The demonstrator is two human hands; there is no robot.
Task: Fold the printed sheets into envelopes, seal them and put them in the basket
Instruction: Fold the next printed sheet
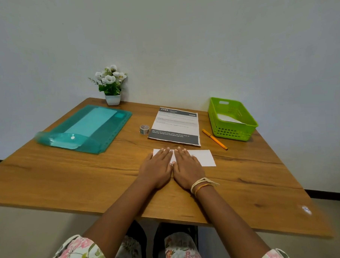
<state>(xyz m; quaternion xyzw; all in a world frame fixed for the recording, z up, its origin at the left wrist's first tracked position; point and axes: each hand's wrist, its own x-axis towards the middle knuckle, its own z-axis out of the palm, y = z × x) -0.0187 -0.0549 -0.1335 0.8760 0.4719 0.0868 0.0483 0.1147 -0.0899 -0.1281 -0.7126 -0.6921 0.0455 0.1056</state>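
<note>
Hands pressing folded sheet flat on the table

I am laying my left hand [157,166] and right hand [186,167] side by side, fingers straight and spread, on the folded sheet [202,157]; a printed sheet [175,126] is lying at 12 o'clock, tape roll [144,129] at 11, pen [214,139] and basket [232,129] at 1, the latter holding white paper

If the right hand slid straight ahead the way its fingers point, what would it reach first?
Most likely the printed sheet. The right hand lies flat on the folded white paper, fingers pointing away from the person, and the sheet's dark lower edge lies just beyond the fingertips.
</note>
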